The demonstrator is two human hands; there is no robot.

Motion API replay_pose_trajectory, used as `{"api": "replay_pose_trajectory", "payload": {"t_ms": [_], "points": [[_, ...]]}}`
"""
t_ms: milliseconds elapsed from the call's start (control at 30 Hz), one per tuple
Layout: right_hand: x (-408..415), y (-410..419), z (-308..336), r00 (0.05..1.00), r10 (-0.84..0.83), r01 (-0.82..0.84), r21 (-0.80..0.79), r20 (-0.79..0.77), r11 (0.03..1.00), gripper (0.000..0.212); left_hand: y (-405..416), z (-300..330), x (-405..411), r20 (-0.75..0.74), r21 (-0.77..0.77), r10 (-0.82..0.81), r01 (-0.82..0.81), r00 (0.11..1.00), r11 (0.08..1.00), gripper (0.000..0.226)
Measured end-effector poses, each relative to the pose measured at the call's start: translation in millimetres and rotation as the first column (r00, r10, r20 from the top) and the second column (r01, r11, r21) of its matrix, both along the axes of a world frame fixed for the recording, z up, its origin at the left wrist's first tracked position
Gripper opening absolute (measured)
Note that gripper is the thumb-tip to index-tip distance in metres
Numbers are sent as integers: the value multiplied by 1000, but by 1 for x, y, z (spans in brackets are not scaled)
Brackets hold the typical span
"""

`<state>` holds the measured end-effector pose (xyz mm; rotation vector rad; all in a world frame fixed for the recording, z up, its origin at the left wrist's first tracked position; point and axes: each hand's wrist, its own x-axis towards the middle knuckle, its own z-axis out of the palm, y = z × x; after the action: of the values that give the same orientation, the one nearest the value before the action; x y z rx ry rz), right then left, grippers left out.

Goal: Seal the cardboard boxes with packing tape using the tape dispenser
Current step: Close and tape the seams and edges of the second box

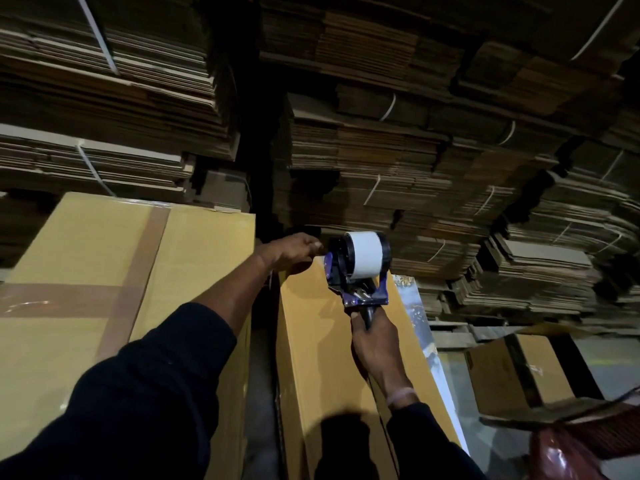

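Box (325,341), centre frame, runs lengthwise away from the viewer. Right hand (372,341) grips the dispenser (358,268) at its far end; left hand (298,252) apparently pinches tape there.

Narrow gap (263,341) between taped box (104,289) and long box (311,341)

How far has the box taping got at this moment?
Done: the large box on the left carries crossed tape strips. In hand: the right hand holds the tape dispenser at the narrow box's far end, the left hand beside it. Left: that box's top shows no tape.
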<state>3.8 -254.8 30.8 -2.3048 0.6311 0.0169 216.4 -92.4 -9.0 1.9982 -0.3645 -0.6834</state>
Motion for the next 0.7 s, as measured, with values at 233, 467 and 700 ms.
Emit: {"api": "replay_pose_trajectory", "payload": {"t_ms": [233, 467, 700], "points": [[2, -2, -3, 1000, -4, 4, -12, 6, 1000, 19, -22, 3, -10, 102, -98, 126, -116, 987, 988, 21], [5, -6, -4, 1000, 0, 0, -27, -10, 1000, 20, -25, -5, -18, 218, -14, 127, -127, 968, 992, 15], [0, -7, -2, 999, 7, -8, -46, -37, 999, 21, -25, -1, -24, 323, 45, 99, -120, 941, 992, 15]]}}
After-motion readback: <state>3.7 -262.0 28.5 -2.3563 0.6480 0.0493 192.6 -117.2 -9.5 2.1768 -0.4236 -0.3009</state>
